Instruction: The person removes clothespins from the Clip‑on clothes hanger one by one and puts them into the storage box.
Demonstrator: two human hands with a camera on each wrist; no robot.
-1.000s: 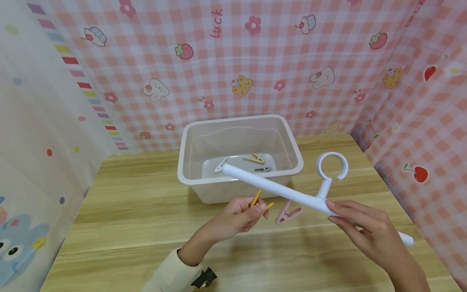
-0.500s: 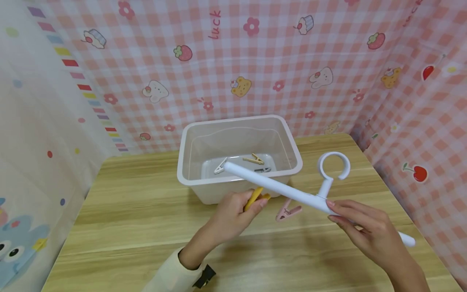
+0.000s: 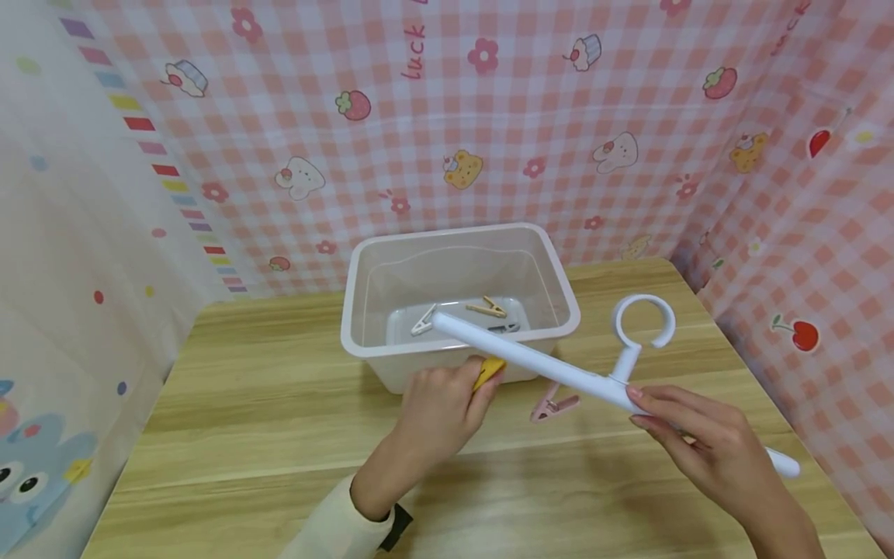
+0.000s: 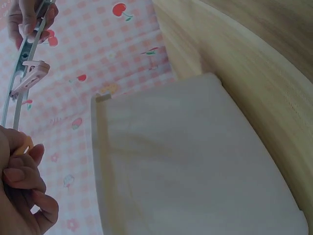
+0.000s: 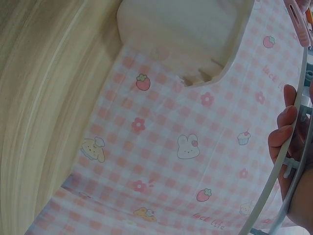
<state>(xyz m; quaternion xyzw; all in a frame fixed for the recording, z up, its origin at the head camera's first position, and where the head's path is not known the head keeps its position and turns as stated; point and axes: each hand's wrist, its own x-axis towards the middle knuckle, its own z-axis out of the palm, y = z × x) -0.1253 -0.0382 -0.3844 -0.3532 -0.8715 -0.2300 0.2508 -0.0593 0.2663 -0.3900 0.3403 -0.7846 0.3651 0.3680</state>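
My right hand (image 3: 712,442) grips a white hanger bar (image 3: 545,363) near its middle, beside the open ring hook (image 3: 642,320) that rises from it. The bar slants in the air, its left end over the bin's front rim. A pink clothespin (image 3: 555,405) hangs from the bar's underside, also seen as a pink clothespin (image 4: 32,76) in the left wrist view. Between thumb and fingers, my left hand (image 3: 436,407) pinches a yellow clothespin (image 3: 490,373), its top right at the bar's lower edge. The hand hides much of this clothespin.
Behind the hands, a whitish plastic bin (image 3: 391,371) stands on the wooden table (image 3: 265,411). Inside lie a white clothespin (image 3: 423,320), a beige clothespin (image 3: 486,307) and a grey clothespin (image 3: 504,328). A pink checked curtain (image 3: 307,116) closes off the back and right.
My left hand has turned so its back faces up, bringing the yellow clothespin closer under the bar. The right hand and hanger have barely moved.
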